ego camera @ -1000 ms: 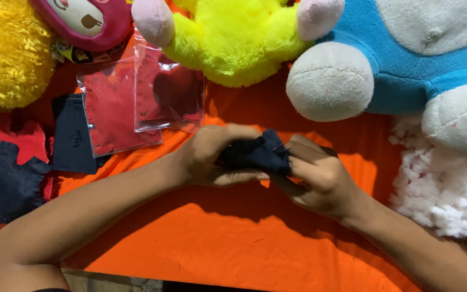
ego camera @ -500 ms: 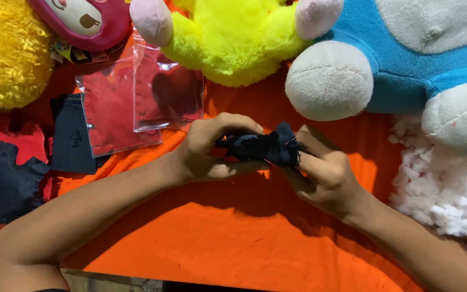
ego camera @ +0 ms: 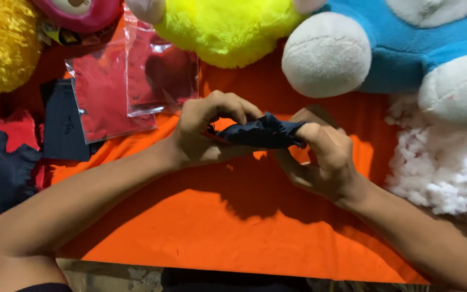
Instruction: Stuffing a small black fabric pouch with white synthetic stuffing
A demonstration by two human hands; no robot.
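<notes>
Both hands grip one small dark navy fabric piece point(ego camera: 258, 133) above the orange cloth point(ego camera: 201, 232). My left hand point(ego camera: 209, 130) pinches its left end with curled fingers. My right hand point(ego camera: 320, 157) holds its right end between thumb and fingers. The fabric is stretched flat between them, and a bit of red shows at its left edge.
A yellow-green plush toy point(ego camera: 228, 27) and a blue-and-white plush toy point(ego camera: 395, 48) lie at the back. White stuffing point(ego camera: 439, 162) is heaped at the right. Two clear plastic bags point(ego camera: 131, 86) and dark and red fabric cutouts point(ego camera: 6, 162) lie at the left, near a yellow plush point(ego camera: 1, 43).
The dark fabric was bunched between the hands a second ago; now it is pulled out flatter and longer. Both hands have shifted slightly upward and the fingers have regripped its ends.
</notes>
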